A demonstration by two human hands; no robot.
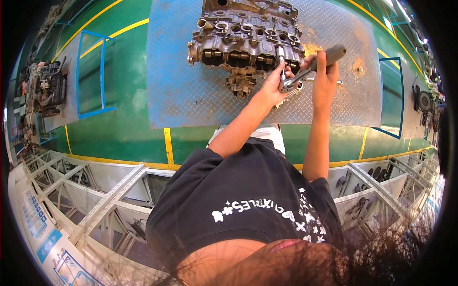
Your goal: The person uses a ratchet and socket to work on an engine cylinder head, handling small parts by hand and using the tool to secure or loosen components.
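Note:
A dark metal engine (243, 38) with a row of round openings lies at the far side of the worktable. My left hand (274, 85) is closed around the shiny extension of a ratchet wrench, just below the engine's near right edge. The extension's socket end (280, 53) reaches up against the engine; whether it sits on a bolt is too small to tell. My right hand (325, 78) wraps the ratchet wrench's thick dark handle (336, 53), which slants up to the right from its head. Partly behind my hands, other shiny metal tools (296, 89) lie on the table.
The worktable has a worn blue and grey diamond-plate top (191, 100) with rusty yellow stains (359, 66). Behind me run metal racks (109, 200) holding parts. Another engine (47, 88) stands far left, beside a blue frame (104, 76). Yellow lines mark the green floor (129, 138).

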